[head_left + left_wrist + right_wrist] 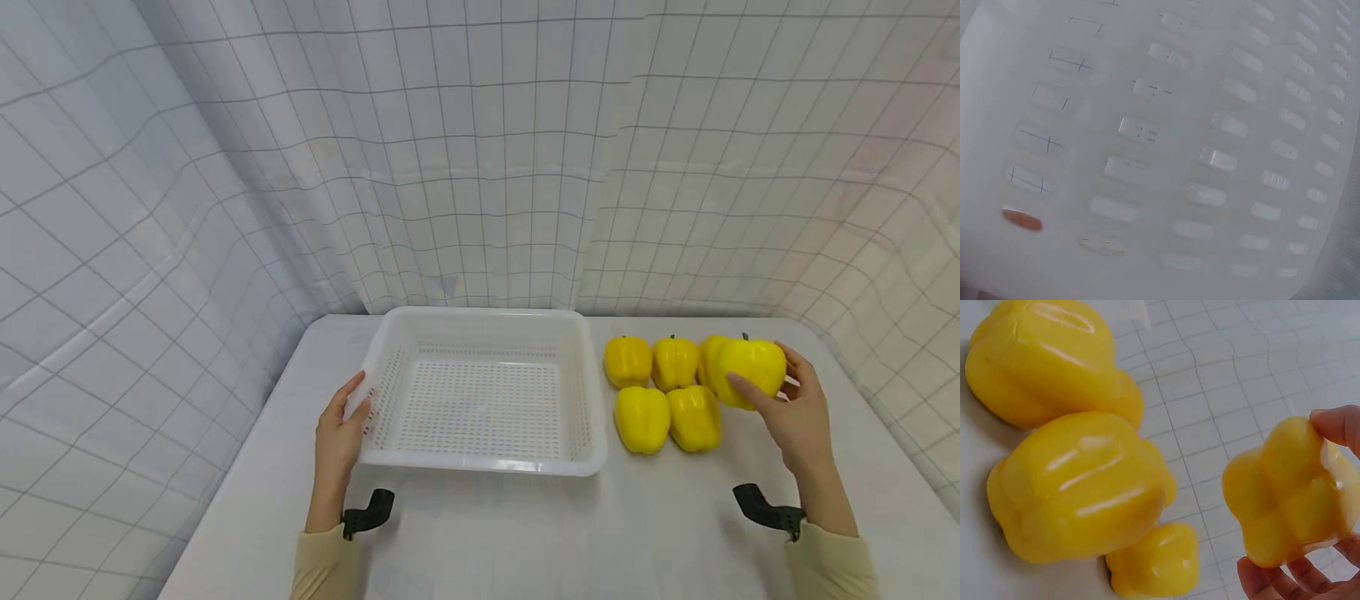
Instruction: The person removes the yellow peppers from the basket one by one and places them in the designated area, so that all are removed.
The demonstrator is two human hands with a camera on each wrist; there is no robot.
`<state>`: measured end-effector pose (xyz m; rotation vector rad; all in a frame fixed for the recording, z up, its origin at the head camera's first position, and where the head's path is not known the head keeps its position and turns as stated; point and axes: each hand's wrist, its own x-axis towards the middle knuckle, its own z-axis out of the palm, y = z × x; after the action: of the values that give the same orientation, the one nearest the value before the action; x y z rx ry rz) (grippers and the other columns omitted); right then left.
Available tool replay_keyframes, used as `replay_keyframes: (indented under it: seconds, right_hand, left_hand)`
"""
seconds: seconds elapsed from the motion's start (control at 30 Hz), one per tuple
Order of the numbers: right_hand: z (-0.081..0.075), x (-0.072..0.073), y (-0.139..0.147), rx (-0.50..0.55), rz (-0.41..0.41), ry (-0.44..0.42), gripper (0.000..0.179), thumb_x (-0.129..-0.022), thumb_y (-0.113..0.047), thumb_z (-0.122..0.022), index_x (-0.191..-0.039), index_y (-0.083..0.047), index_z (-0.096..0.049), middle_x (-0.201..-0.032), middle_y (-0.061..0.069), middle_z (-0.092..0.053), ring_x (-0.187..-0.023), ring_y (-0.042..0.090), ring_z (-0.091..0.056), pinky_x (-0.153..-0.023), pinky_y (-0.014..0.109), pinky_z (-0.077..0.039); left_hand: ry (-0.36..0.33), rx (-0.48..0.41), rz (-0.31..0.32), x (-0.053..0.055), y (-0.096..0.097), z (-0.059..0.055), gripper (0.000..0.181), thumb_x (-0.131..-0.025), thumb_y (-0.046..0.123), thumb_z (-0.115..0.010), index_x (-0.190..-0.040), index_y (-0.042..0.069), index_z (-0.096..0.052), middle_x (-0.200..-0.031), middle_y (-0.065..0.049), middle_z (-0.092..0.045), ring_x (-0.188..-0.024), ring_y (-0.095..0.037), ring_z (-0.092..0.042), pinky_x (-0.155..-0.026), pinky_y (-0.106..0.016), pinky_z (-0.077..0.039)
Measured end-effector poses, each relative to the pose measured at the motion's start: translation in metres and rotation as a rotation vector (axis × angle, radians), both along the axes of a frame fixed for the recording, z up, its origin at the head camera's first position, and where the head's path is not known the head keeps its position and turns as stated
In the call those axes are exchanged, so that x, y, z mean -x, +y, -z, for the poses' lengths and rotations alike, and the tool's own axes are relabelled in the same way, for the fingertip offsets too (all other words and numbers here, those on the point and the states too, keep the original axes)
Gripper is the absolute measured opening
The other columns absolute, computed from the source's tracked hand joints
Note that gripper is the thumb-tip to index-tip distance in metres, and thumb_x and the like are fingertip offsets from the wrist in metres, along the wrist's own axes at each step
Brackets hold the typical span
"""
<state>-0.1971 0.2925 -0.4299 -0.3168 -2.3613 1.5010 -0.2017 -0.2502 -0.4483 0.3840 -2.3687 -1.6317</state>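
At the white plastic basket (480, 463), my left hand (337, 433) holds the left side, thumb and fingers at the rim. The left wrist view is filled by the basket's slotted wall (1166, 112), with a bit of skin showing through one slot. My right hand (802, 408) grips a yellow bell pepper (752, 367) between thumb and fingers, held over the right end of a pepper group. In the right wrist view the held pepper (1285, 494) shows its lobed bottom. Part of a yellow pepper (708, 354) is hidden behind it.
Several other yellow bell peppers (642, 419) lie in two rows right of the basket, close together. The white table (540, 533) is enclosed by a white grid-patterned curtain (480, 167) at the back and sides. A black wrist mount (369, 512) sticks out from each wrist.
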Motion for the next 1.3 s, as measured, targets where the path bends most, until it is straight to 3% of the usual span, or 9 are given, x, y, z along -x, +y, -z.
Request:
replay_keyframes:
  seconds: [0.17,0.47,0.6,0.7,0.93,1.07,1.3]
  right_hand:
    - [0.007,-0.002,0.011,-0.058,0.009,-0.051,0.083,-0.086,-0.034,-0.069,-0.151,-0.012,-0.023,-0.139,0.021,-0.03,-0.098,0.015,-0.041,-0.066,0.008,-0.041]
    - [0.03,-0.005,0.025,-0.111,-0.067,-0.132,0.089,-0.086,-0.038,-0.069,-0.15,-0.004,-0.019,-0.141,0.028,-0.026,-0.111,0.041,-0.034,-0.064,0.013,-0.04]
    - [0.043,-0.003,0.03,-0.126,-0.066,-0.158,0.089,-0.086,-0.041,-0.068,-0.151,-0.006,-0.019,-0.141,0.025,-0.028,-0.113,0.04,-0.035,-0.067,0.019,-0.042]
    - [0.049,-0.002,0.032,-0.116,-0.082,-0.194,0.09,-0.086,-0.044,-0.066,-0.152,-0.007,-0.016,-0.143,0.026,-0.025,-0.117,0.042,-0.033,-0.074,0.033,-0.043]
    - [0.07,0.0,0.042,-0.082,-0.079,-0.263,0.094,-0.086,-0.049,-0.064,-0.152,-0.008,-0.012,-0.144,0.028,-0.022,-0.117,0.042,-0.033,-0.073,0.021,-0.042]
    - [0.074,-0.001,0.042,-0.074,-0.09,-0.282,0.094,-0.087,-0.049,-0.063,-0.152,-0.006,-0.01,-0.145,0.029,-0.021,-0.12,0.044,-0.031,-0.082,0.044,-0.04]
    - [0.072,-0.004,0.039,-0.087,-0.118,-0.284,0.093,-0.089,-0.047,-0.061,-0.151,-0.002,-0.01,-0.143,0.032,-0.021,-0.117,0.044,-0.033,-0.075,0.03,-0.038]
  left_hand:
    - [0.0,-0.011,0.003,0.0,-0.001,0.001,0.047,-0.098,0.01,-0.049,-0.144,0.015,-0.043,-0.148,-0.013,-0.035,-0.118,-0.031,-0.044,-0.093,-0.046,-0.035]
    - [-0.001,-0.019,0.007,0.0,-0.001,-0.001,0.047,-0.098,0.008,-0.048,-0.144,0.013,-0.042,-0.148,-0.013,-0.034,-0.121,-0.03,-0.041,-0.096,-0.047,-0.034]
    - [-0.005,-0.01,-0.001,0.0,0.0,-0.001,0.047,-0.098,0.009,-0.048,-0.144,0.014,-0.043,-0.148,-0.013,-0.036,-0.117,-0.03,-0.044,-0.09,-0.044,-0.037]
    - [-0.004,-0.007,-0.007,0.0,0.001,0.0,0.047,-0.098,0.009,-0.048,-0.144,0.014,-0.043,-0.147,-0.013,-0.037,-0.115,-0.03,-0.046,-0.088,-0.042,-0.037]
    - [-0.002,-0.021,-0.007,0.0,0.002,0.0,0.046,-0.098,0.009,-0.047,-0.144,0.014,-0.043,-0.147,-0.012,-0.037,-0.113,-0.029,-0.047,-0.086,-0.04,-0.038]
    - [-0.004,-0.018,-0.007,0.0,0.001,0.0,0.046,-0.098,0.01,-0.047,-0.144,0.015,-0.043,-0.147,-0.012,-0.036,-0.112,-0.028,-0.047,-0.085,-0.04,-0.039]
    - [-0.009,-0.015,-0.003,-0.001,0.001,-0.001,0.046,-0.099,0.011,-0.047,-0.145,0.016,-0.042,-0.148,-0.012,-0.036,-0.112,-0.029,-0.047,-0.086,-0.041,-0.039]
